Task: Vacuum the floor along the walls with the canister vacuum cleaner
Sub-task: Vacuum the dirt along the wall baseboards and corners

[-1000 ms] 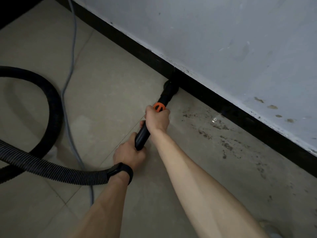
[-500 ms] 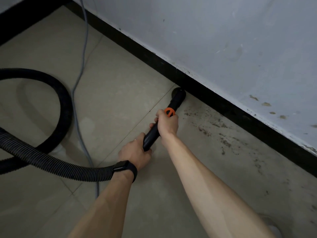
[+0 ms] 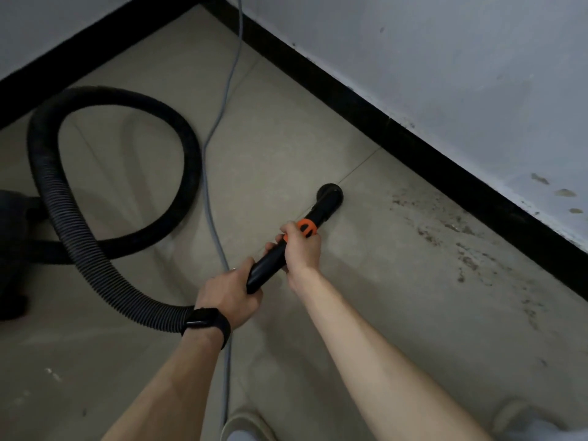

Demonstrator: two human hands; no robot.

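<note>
**A:** Closest in, what could go wrong?

**B:** The grey cable point(image 3: 226, 377) runs right beside the near shoe point(image 3: 245, 424) and passes under the left wrist. A step without looking could snag it. I also think the hose point(image 3: 74, 230) is a risk. It curls in one big loop on the floor point(image 3: 286, 122) towards a dark bulk at the left edge, probably the canister point(image 3: 12, 237). A long reach could tighten that loop and drag or tip the machine.

**A:** And the hands?

**B:** Both are closed round the tool. The left hand point(image 3: 229, 294), with a watch point(image 3: 206, 323) on its wrist, grips where the hose meets the wand point(image 3: 267, 268). The right hand point(image 3: 300, 246) wraps the wand further along, just behind the orange collar point(image 3: 307, 227).

**A:** So where is the working end?

**B:** The nozzle point(image 3: 331, 197) is just beyond the right hand, up and to the right of it. It seems to sit on the tile next to a grout line.

**A:** Is it against the wall?

**B:** No, it stands apart from the black skirting point(image 3: 413, 144). The dark stains point(image 3: 461, 243) lie to its right, along the foot of the skirting under the wall point(image 3: 445, 74). If the nozzle holds that line, I think that edge strip gets missed.
</note>
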